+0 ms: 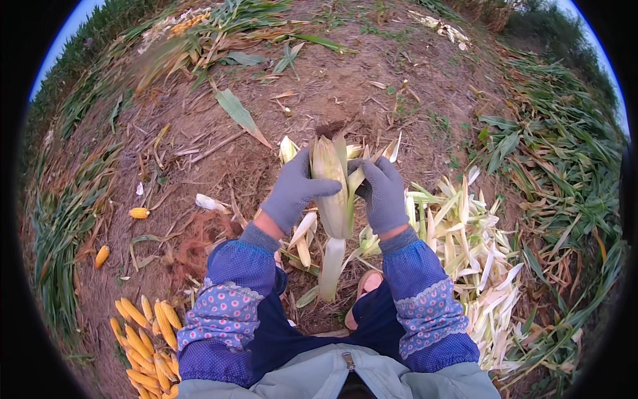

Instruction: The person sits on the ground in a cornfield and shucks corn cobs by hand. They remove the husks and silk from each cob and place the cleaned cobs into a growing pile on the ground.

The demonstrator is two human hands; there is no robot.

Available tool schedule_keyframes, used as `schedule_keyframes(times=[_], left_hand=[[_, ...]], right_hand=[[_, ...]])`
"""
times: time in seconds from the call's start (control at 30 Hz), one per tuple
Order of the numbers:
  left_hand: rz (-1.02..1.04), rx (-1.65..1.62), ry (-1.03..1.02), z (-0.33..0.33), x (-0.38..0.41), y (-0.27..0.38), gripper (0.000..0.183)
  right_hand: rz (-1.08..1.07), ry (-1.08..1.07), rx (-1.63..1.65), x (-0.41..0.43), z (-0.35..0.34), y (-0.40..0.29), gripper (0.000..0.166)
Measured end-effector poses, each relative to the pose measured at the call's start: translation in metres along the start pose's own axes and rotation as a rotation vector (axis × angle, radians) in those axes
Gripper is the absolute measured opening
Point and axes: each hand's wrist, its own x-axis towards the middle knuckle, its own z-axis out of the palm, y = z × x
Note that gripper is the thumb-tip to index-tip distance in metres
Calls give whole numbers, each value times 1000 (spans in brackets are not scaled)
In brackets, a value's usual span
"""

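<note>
In the middle of the view an ear of corn in its pale husk (326,207) stands nearly upright with its dark silk end pointing away from me. My left hand (295,190), in a grey knit glove, is wrapped around the ear with the thumb across its front. Pinched in my right hand (383,192), gloved the same way, is a strip of husk (355,180) pulled out from the ear's right side. A peeled husk leaf (332,269) hangs down toward my feet. More husked ears (289,149) lie on the ground behind my hands, partly hidden.
Bare yellow corn cobs (147,344) are heaped at lower left, with single cobs (139,213) farther off. Stripped husks (478,259) form a pile on my right. Cut corn stalks (563,149) lie along both sides. My shoe (363,297) rests close below the ear.
</note>
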Motion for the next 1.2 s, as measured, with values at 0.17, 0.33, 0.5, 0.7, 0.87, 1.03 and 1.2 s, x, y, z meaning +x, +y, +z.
schedule_keyframes(times=[0.17,0.33,0.5,0.7,0.87,1.03,1.2], left_hand=[[-29,-343,58,-3,8,-14,50],[-47,-145,225,10,8,-15,43],[27,-246,420,-12,14,-11,48],[173,-458,599,-39,13,5,36],[158,-501,583,-49,8,14,42],[151,-357,448,-28,3,1,43],[135,-313,252,-10,-1,6,45]], right_hand=[[75,-27,378,-3,6,-11,17],[80,-66,418,-1,2,4,16],[-14,15,-136,0,-13,-21,17],[-65,67,-436,0,-50,-24,18],[-86,-3,-742,8,-78,-9,17],[-303,-114,-1065,1,-54,2,35],[-167,-276,-619,-3,-12,5,49]])
